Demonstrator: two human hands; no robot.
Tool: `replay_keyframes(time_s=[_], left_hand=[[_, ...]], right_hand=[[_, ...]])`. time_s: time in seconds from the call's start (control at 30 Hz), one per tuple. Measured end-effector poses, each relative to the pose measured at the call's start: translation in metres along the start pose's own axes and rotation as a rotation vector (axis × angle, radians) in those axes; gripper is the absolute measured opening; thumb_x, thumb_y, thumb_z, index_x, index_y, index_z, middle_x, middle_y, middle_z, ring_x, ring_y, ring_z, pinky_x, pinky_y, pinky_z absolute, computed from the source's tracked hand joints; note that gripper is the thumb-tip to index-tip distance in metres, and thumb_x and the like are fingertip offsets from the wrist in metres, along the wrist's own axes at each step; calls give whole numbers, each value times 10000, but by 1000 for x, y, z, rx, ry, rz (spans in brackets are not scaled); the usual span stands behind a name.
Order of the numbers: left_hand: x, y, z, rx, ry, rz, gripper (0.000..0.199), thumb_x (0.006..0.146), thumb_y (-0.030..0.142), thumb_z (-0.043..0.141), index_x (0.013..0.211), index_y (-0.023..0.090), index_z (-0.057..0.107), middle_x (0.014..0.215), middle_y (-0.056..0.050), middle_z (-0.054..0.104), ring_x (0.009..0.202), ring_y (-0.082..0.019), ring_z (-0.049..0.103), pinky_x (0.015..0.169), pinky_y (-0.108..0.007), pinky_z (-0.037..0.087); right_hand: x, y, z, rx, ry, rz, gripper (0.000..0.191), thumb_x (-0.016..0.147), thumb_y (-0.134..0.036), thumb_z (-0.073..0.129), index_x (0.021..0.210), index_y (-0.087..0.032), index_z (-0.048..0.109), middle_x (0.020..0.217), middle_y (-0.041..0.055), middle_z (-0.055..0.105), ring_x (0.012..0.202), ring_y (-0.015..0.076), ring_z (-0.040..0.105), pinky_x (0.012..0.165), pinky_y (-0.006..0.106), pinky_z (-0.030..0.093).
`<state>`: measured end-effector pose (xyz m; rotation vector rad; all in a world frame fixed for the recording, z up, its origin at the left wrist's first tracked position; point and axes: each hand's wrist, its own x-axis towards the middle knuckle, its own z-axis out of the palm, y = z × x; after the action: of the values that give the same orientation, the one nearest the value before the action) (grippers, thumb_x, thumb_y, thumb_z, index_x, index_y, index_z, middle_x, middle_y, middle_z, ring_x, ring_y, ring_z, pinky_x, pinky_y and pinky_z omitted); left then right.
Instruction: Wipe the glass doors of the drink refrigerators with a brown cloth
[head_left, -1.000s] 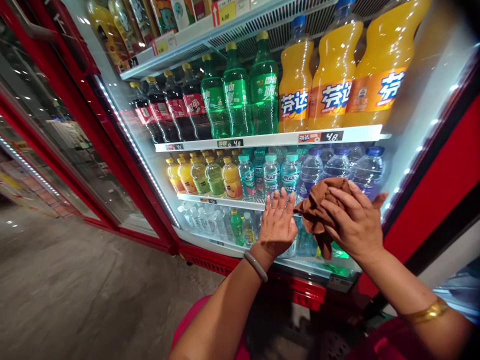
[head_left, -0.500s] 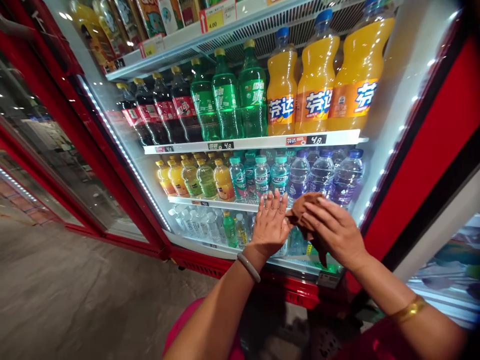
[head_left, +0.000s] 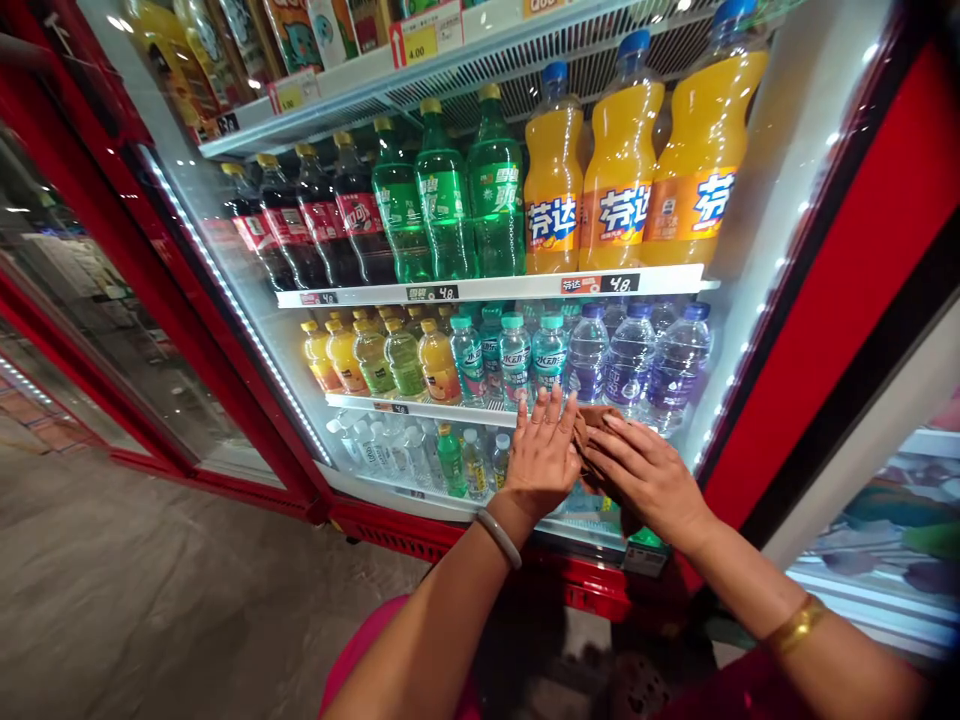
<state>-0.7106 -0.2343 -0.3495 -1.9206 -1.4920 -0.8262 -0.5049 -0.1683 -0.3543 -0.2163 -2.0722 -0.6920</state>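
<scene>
A brown cloth (head_left: pixel 596 440) is bunched under my right hand (head_left: pixel 651 480), whose fingers press it against the glass door of a drinks fridge. Part of the cloth hangs below the palm. Just to the left, my left hand (head_left: pixel 541 455) lies flat with its fingers apart, its fingertips at the glass and its right side touching the cloth's edge. Behind the glass, near both hands, stand teal-capped bottles (head_left: pixel 549 355) and purple-labelled bottles (head_left: pixel 628 360). The hands hide part of the lower shelves.
Higher up are orange soda bottles (head_left: pixel 620 150), green bottles (head_left: pixel 495 190) and dark cola bottles (head_left: pixel 360 205). Red door frames (head_left: pixel 300 480) run along the left. A further cooler (head_left: pixel 892 540) stands at right, and grey floor (head_left: pixel 187 590) spreads at lower left.
My right hand has moved left and slightly down with the cloth, closing in on my left hand. My left hand stays nearly in place. The view has shifted slightly.
</scene>
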Motion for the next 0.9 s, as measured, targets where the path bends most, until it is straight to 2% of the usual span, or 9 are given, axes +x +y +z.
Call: replay_keyframes(time_s=[0.07,0.17,0.3,0.43,0.6,0.77,0.9], left_hand=[[2,7,3,-3,-20,36,944,913,182,516,1722,206,30,1786,-83,145,1660,-303,149,1362,-577,174],[7,20,10,-16,-34,61,902,917,201,537,1718,202,124,1783,-74,159,1661,-294,165,1369,-556,172],[11,32,18,-21,-15,65,868,922,193,530,1707,155,161,1772,-109,197,1660,-297,166,1361,-592,182],[7,37,22,-39,21,63,880,909,183,535,1699,95,157,1757,-148,234,1658,-298,168,1360,-594,191],[0,40,27,-33,90,69,890,890,138,509,1701,98,145,1736,-151,299,1646,-282,223,1355,-571,241],[-8,51,36,28,127,35,820,881,163,521,1661,74,283,1725,-160,327,1637,-288,261,1349,-541,278],[-13,63,41,37,68,112,719,904,204,540,1596,53,415,1702,-164,382,1629,-290,294,1346,-531,288]], right_hand=[[-9,13,-12,0,0,9,339,975,-134,666,1304,-215,684,1375,68,721,1532,266,455,1235,525,478],[-10,26,-25,-29,63,122,400,932,-143,732,1322,-209,669,1410,113,693,1522,302,465,1233,554,476],[3,18,-20,-84,121,241,429,910,-129,751,1321,-202,655,1450,134,660,1573,311,381,1275,572,417],[5,3,-10,-89,86,218,424,942,-172,725,1355,-177,626,1470,147,650,1619,297,288,1302,598,367],[-5,3,-11,-51,37,177,417,966,-148,682,1376,-175,609,1473,135,656,1636,263,247,1306,593,362],[-20,1,-11,-70,24,174,414,975,-137,665,1385,-130,607,1469,158,654,1643,275,217,1334,563,317],[-37,12,-26,-79,-31,123,352,1003,-90,585,1343,-165,642,1456,104,671,1642,235,216,1363,507,267]])
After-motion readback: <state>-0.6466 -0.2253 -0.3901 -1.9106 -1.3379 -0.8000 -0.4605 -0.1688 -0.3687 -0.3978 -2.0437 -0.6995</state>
